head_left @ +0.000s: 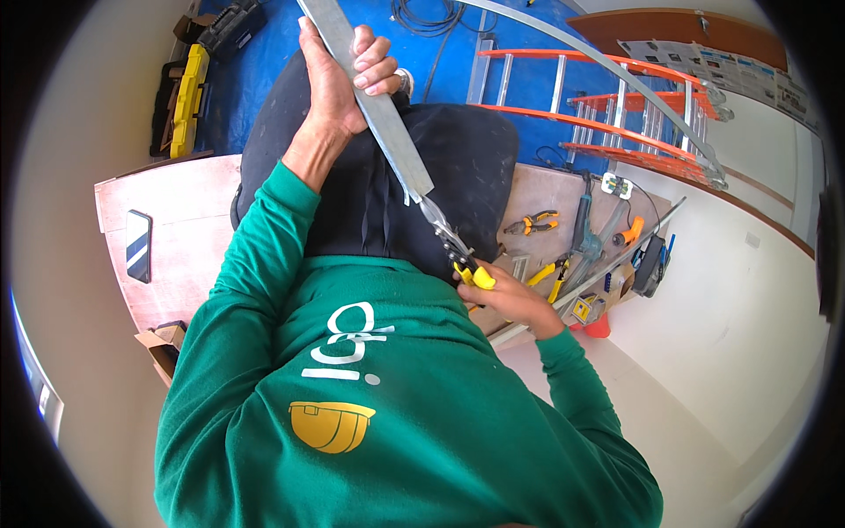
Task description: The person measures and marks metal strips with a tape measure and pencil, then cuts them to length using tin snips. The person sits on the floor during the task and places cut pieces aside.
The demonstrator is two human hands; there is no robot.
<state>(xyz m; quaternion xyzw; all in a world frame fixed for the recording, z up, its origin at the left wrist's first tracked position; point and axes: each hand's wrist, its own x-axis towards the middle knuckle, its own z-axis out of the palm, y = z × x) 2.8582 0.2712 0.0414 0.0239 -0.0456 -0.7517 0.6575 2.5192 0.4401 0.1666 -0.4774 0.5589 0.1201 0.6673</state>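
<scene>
A long grey metal channel (pixel 393 136) slants across my lap from the top of the view. My left hand (pixel 339 84) is wrapped round it, thumb on one side and fingers on the other. At the channel's near end are the jaws of a pair of tin snips (pixel 446 234) with yellow handles. A small strip of metal hangs by that end, beside the jaws. My right hand (pixel 506 295) is closed round the snips' handles; its fingers are partly hidden. Whether the blades bite into the metal I cannot tell.
On the wooden bench (pixel 202 198) lie a phone (pixel 138 246) at left, and at right orange-handled pliers (pixel 532 223), a teal power tool (pixel 585 231) and a tape measure (pixel 584 308). An orange ladder (pixel 563 114) lies on the blue floor sheet (pixel 365 18). A yellow case (pixel 187 101) stands far left.
</scene>
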